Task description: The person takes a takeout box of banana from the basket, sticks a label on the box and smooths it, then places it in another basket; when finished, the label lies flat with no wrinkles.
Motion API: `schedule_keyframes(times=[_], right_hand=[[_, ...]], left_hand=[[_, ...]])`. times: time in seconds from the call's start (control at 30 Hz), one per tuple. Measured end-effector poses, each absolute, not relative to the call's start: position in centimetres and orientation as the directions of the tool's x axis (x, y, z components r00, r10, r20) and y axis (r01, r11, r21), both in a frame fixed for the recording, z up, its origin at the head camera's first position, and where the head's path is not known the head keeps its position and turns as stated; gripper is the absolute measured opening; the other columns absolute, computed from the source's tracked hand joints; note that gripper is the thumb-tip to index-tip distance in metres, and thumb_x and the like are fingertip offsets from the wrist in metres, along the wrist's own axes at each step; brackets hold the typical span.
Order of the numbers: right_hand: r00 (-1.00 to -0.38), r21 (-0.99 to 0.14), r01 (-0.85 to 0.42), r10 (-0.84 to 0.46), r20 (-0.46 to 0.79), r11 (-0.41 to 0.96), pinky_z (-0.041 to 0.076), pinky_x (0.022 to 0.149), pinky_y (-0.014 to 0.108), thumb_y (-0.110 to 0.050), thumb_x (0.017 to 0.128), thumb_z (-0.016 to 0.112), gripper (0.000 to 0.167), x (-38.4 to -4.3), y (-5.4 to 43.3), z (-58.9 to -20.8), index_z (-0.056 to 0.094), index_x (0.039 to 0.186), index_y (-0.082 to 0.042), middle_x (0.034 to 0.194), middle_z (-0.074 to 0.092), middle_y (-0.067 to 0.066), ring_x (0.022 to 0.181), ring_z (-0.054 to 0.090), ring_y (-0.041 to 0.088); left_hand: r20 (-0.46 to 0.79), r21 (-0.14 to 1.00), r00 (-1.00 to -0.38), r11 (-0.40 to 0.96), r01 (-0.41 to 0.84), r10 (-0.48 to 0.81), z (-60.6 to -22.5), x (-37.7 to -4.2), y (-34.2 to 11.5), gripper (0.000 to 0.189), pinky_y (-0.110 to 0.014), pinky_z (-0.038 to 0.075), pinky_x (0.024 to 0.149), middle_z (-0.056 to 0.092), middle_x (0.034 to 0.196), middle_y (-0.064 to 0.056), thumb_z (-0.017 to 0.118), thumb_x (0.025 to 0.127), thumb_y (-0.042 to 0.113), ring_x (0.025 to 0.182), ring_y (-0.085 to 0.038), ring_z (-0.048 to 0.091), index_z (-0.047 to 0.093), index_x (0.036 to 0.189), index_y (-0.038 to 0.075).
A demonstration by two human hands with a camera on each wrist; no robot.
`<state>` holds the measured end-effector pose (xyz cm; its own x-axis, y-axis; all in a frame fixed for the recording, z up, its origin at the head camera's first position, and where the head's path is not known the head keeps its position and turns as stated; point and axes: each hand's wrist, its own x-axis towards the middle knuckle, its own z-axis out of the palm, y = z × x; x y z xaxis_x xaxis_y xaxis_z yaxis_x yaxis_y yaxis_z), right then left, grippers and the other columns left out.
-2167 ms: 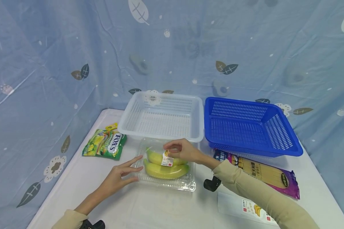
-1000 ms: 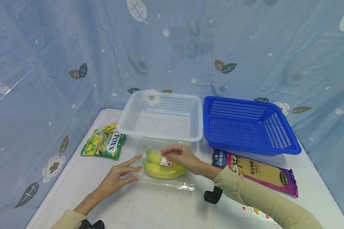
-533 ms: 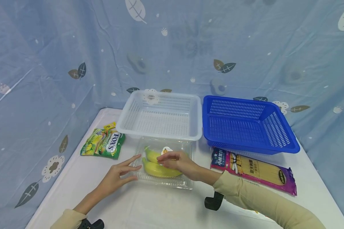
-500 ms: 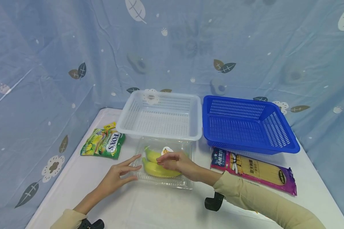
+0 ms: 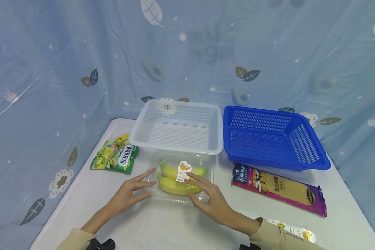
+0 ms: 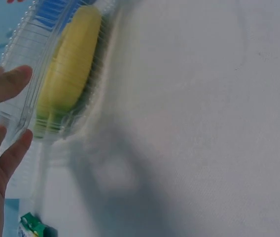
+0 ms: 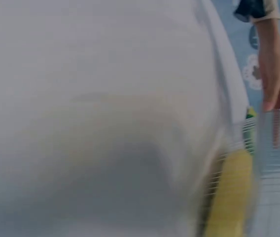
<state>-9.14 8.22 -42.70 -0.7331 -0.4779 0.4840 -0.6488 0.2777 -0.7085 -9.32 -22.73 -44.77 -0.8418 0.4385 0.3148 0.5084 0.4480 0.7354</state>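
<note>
A clear plastic box (image 5: 203,199) with two yellow bananas (image 5: 175,186) inside sits in front of the white basket in the head view. A white banana-picture label (image 5: 182,170) lies flat on its lid. My left hand (image 5: 129,191) touches the box's left edge with loosely spread fingers; in the left wrist view, the fingers (image 6: 17,81) lie against the box's clear side. My right hand (image 5: 214,201) is over the box's front right part, thumb and fingers apart, with the forefinger tip at the label's lower edge. The right wrist view is blurred and does not show the right hand.
A white basket (image 5: 217,121) and a blue basket (image 5: 318,152) stand behind. A green candy bag (image 5: 114,158) and small yellow packet (image 5: 122,138) lie left. At right are a spaghetti pack (image 5: 281,187) and, partly under the right sleeve, a strip of labels (image 5: 293,230).
My right hand has gone from pinching and pressing the label to a spread pose, drawing back toward the front right. The label now shows whole on the lid. My left hand stays put.
</note>
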Motion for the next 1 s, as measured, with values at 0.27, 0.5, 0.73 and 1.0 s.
schedule_keyframes(times=[0.27, 0.5, 0.73, 1.0], right_hand=[[-0.764, -0.66, -0.646, -0.335, 0.552, 0.383, 0.027, 0.111, 0.03, -0.004, 0.077, 0.077, 0.05, -8.3, 9.4, -44.8, 0.062, 0.125, -0.01, 0.145, 0.044, 0.016, 0.132, 0.04, 0.038], [-0.831, -0.695, -0.553, -0.244, 0.5, 0.459, 0.011, 0.114, 0.022, -0.021, 0.068, 0.086, 0.077, -7.9, 9.7, -46.3, 0.052, 0.135, -0.005, 0.15, 0.034, 0.02, 0.142, 0.023, 0.03], [-0.871, -0.731, -0.483, -0.186, 0.454, 0.482, 0.023, 0.105, 0.063, -0.022, 0.067, 0.086, 0.085, -7.9, 9.4, -47.1, 0.047, 0.139, -0.002, 0.156, 0.023, 0.016, 0.145, 0.008, 0.013], [-0.904, -0.795, -0.425, -0.163, 0.394, 0.433, 0.022, 0.106, 0.064, -0.022, 0.068, 0.085, 0.085, -7.9, 9.1, -47.5, 0.045, 0.14, -0.001, 0.158, 0.017, 0.013, 0.14, 0.018, 0.044]], left_hand=[[0.228, 0.765, -0.883, 0.485, 0.423, 0.41, -43.8, -9.7, -23.6, 0.052, -0.049, 0.049, 0.09, 0.032, 0.153, -0.014, 0.077, 0.082, 0.022, 0.135, -0.04, 0.034, 0.061, 0.128, 0.006], [0.308, 0.732, -0.902, 0.53, 0.428, 0.302, -42.7, -12.4, -25.4, 0.047, -0.039, 0.047, 0.093, 0.037, 0.15, -0.013, 0.073, 0.085, 0.012, 0.131, -0.037, 0.04, 0.06, 0.129, 0.006], [0.456, 0.676, -0.866, 0.555, 0.486, 0.202, -41.5, -16.0, -26.5, 0.039, -0.039, 0.049, 0.088, 0.049, 0.142, -0.013, 0.072, 0.082, -0.003, 0.123, -0.034, 0.05, 0.065, 0.12, -0.001], [0.493, 0.658, -0.854, 0.573, 0.489, 0.163, -40.9, -19.3, -27.2, 0.033, -0.047, 0.047, 0.091, 0.053, 0.137, -0.015, 0.071, 0.084, 0.0, 0.124, -0.036, 0.049, 0.067, 0.117, -0.001]])
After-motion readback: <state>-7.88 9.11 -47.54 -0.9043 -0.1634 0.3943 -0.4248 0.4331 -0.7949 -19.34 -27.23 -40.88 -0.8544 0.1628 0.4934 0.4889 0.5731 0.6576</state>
